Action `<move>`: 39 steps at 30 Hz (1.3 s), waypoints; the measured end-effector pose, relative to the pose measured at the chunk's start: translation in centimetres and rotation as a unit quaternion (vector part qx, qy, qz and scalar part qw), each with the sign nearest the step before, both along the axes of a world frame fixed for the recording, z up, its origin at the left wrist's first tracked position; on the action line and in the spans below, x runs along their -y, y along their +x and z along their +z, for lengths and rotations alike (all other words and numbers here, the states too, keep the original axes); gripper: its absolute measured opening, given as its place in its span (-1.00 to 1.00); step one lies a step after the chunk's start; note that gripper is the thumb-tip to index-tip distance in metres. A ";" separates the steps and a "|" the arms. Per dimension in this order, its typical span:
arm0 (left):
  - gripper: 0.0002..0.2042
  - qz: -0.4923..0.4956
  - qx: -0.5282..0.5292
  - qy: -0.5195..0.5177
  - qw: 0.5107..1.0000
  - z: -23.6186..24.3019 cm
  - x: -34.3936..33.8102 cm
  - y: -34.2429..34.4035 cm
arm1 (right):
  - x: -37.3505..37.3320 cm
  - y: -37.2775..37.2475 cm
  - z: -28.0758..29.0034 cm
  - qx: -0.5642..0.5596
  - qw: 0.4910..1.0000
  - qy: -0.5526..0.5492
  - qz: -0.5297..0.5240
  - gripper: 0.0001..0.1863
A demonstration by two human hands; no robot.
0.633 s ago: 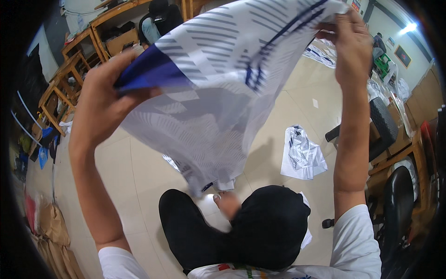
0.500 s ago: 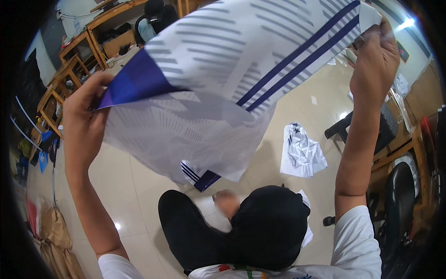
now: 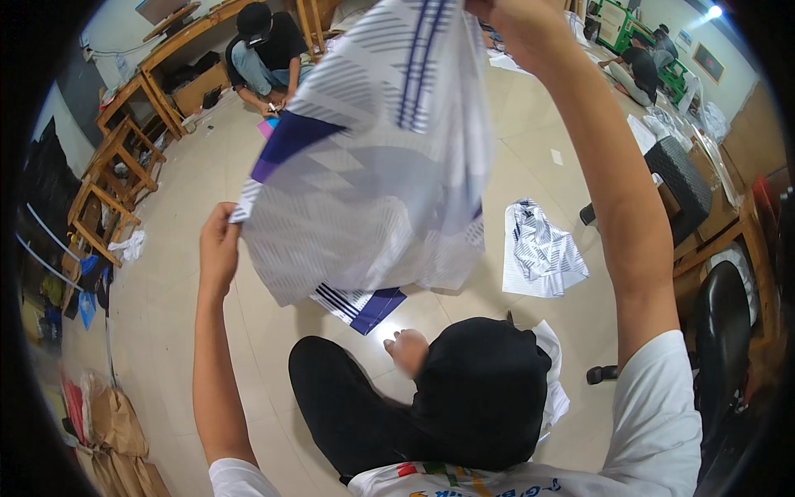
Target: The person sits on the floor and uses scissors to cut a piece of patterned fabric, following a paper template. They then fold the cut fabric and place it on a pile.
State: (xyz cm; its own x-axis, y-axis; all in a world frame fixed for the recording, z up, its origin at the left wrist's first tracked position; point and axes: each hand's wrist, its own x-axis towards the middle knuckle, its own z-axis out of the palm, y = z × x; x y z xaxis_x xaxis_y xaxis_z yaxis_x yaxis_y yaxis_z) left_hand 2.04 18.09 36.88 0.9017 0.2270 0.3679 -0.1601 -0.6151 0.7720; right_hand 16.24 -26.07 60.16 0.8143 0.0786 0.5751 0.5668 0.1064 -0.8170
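A thin white fabric panel [image 3: 373,186] with grey stripe print, dark blue bands and a purple-blue patch hangs raised in front of me. My left hand [image 3: 218,253] pinches its left corner between the fingers. Higher up and to the right, my right hand [image 3: 526,33] grips the top edge; its fingertips are partly cut off by the frame's upper edge. Below the hanging cloth, a striped white and dark blue fabric piece [image 3: 364,308] lies on the floor before my legs. A crumpled white and grey printed cloth [image 3: 546,253] rests on the floor to the right.
More white cloth [image 3: 553,373] lies beside my right knee. A black chair [image 3: 719,348] and a dark padded stool [image 3: 675,186] stand at right, wooden frames [image 3: 108,190] at left. One person [image 3: 269,54] crouches at the back left; others [image 3: 642,70] are at the far right.
My right hand has moved left and up, and my left hand right and down. The panel has swung from stretched wide to hanging more upright and gathered.
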 end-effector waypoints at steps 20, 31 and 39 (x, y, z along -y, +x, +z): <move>-0.59 -0.129 0.074 0.293 0.945 2.2 12.0 -17.8 | 10.7 -2.0 -31.8 -0.255 0.878 0.384 0.132 -0.70; -0.78 -0.216 -0.156 0.220 0.939 -20.6 13.9 -10.5 | 3.3 -8.2 -57.1 -0.485 0.859 -0.141 -0.076 -0.60; -0.72 0.083 -0.064 0.098 0.990 -21.4 9.4 -15.2 | -2.5 -7.3 -58.7 -0.247 0.856 -0.403 -0.209 -0.43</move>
State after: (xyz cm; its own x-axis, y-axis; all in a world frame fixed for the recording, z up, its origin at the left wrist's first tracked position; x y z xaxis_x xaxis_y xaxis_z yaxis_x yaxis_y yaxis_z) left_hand -13.14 8.66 15.49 0.9001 0.3123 0.3039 0.0479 -0.7641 0.6433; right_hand 8.92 -23.61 1.47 0.9963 -0.0701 0.0494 -0.0179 -0.7333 -0.6797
